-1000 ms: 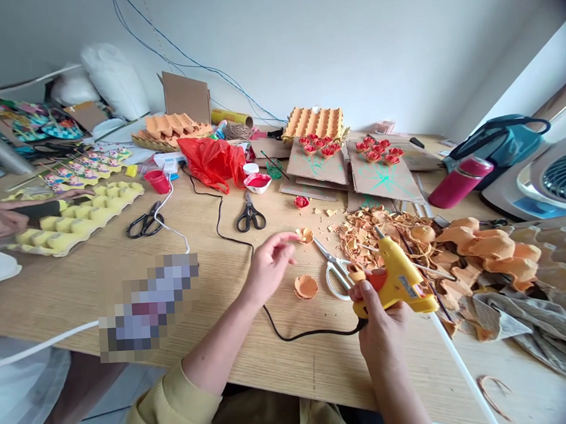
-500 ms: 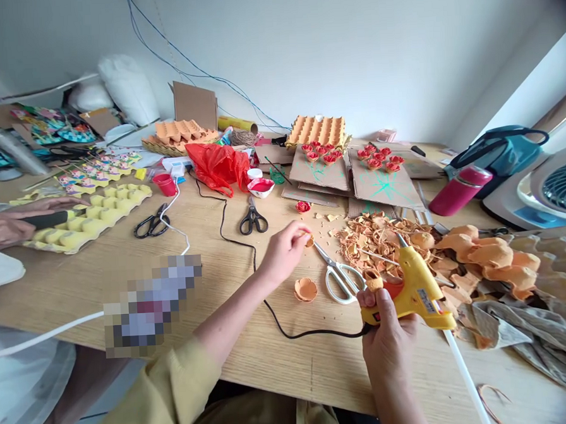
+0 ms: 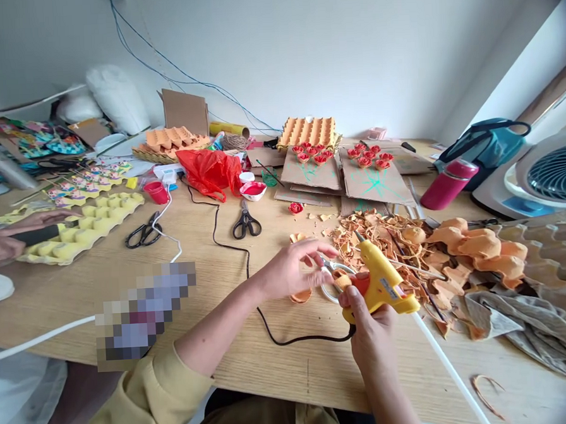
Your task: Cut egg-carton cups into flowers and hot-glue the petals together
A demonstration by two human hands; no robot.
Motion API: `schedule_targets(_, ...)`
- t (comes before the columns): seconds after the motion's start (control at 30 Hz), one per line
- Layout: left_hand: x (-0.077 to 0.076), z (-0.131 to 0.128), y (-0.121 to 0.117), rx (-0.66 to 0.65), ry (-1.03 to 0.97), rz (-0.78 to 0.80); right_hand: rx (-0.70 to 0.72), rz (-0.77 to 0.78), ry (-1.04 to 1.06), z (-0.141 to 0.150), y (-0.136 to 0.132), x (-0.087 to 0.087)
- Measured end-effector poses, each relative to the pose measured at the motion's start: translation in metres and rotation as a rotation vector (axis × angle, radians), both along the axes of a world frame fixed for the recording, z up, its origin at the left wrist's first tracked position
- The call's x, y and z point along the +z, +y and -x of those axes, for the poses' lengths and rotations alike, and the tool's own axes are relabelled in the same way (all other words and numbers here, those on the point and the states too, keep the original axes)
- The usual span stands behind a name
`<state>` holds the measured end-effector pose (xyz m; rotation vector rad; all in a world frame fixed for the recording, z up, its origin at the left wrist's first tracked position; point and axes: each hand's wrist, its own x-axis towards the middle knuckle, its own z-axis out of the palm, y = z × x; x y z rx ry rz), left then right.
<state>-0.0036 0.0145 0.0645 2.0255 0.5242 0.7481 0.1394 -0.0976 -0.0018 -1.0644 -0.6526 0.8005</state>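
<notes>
My right hand (image 3: pixel 371 321) is wrapped round a yellow hot glue gun (image 3: pixel 381 283), its nozzle pointing up and away. A small curled orange egg-carton piece (image 3: pixel 342 281) sits by the thumb of that same hand. Reaching towards this piece, my left hand (image 3: pixel 298 268) has its fingers apart; I cannot tell whether a fingertip touches it. White-handled scissors (image 3: pixel 332 291) lie behind the fingers, partly hidden. Below my left hand a cut orange carton cup (image 3: pixel 301 296) shows in part, and another cup (image 3: pixel 299 238) lies just beyond it.
Orange scraps (image 3: pixel 384 244) are heaped at right, beside carton cups (image 3: pixel 484 246) and a grey cloth (image 3: pixel 507 327). Red flowers stand on cardboard (image 3: pixel 376 185) behind. Black scissors (image 3: pixel 246 221) and a cord (image 3: pixel 290 342) lie on the table. At left, another person's hand (image 3: pixel 0 242) rests by a yellow egg carton (image 3: pixel 98 231).
My left hand has left the cup beyond the scissors, moved right and nearer, and spread its fingers beside my right hand. The glue gun remains held; the whole view has shifted slightly.
</notes>
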Motion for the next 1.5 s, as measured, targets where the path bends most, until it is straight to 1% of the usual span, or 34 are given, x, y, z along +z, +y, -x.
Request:
schedule_targets(0.07,-0.003,0.003,-0.01,-0.011,-0.01,0.012,0.031,0.036,-0.037,0.001,0.0,-0.002)
schedule_targets(0.17,-0.011,0.001,-0.015,0.002,-0.032,0.088,0.06,0.059,-0.085,0.001,0.0,-0.005)
schedule_targets(0.23,-0.017,0.001,-0.013,0.013,-0.072,0.2,0.081,0.056,-0.117,0.001,0.0,-0.006)
schedule_targets(0.4,-0.036,0.011,-0.001,0.033,-0.301,0.595,0.137,0.044,-0.164,-0.001,-0.001,-0.006)
schedule_targets(0.47,-0.041,0.016,0.004,0.048,-0.379,0.693,0.165,0.042,-0.158,-0.001,-0.003,-0.006)
schedule_targets(0.57,-0.045,0.019,0.009,0.056,-0.458,0.774,0.249,0.07,-0.184,-0.001,-0.01,-0.008)
schedule_targets(0.63,-0.046,0.019,0.01,0.077,-0.485,0.747,0.295,0.089,-0.205,-0.001,-0.014,-0.009)
schedule_targets(0.67,-0.046,0.018,0.01,0.106,-0.488,0.696,0.31,0.094,-0.212,-0.001,-0.015,-0.01)
schedule_targets(0.73,-0.046,0.017,0.009,0.205,-0.462,0.536,0.319,0.105,-0.225,-0.001,-0.017,-0.011)
schedule_targets(0.8,-0.044,0.017,0.007,0.321,-0.394,0.342,0.31,0.109,-0.238,-0.001,-0.018,-0.011)
schedule_targets(0.87,-0.041,0.018,0.004,0.41,-0.318,0.162,0.305,0.104,-0.249,-0.002,-0.017,-0.011)
schedule_targets(0.93,-0.039,0.019,0.003,0.457,-0.282,0.061,0.313,0.095,-0.256,-0.002,-0.017,-0.01)
schedule_targets(0.97,-0.039,0.019,0.003,0.464,-0.286,0.06,0.316,0.093,-0.259,-0.002,-0.017,-0.01)
schedule_targets(1.0,-0.038,0.02,0.003,0.462,-0.307,0.094,0.317,0.095,-0.264,-0.002,-0.017,-0.01)
schedule_targets(1.13,-0.04,0.019,0.007,0.38,-0.443,0.362,0.324,0.112,-0.314,-0.002,-0.018,-0.012)
schedule_targets(1.23,-0.043,0.018,0.01,0.332,-0.502,0.491,0.343,0.11,-0.347,-0.003,-0.018,-0.015)
schedule_targets(1.37,-0.045,0.017,0.01,0.292,-0.553,0.562,0.37,0.104,-0.37,-0.007,-0.018,-0.021)
schedule_targets(1.5,-0.044,0.017,0.009,0.271,-0.554,0.582,0.373,0.124,-0.38,-0.007,-0.018,-0.024)
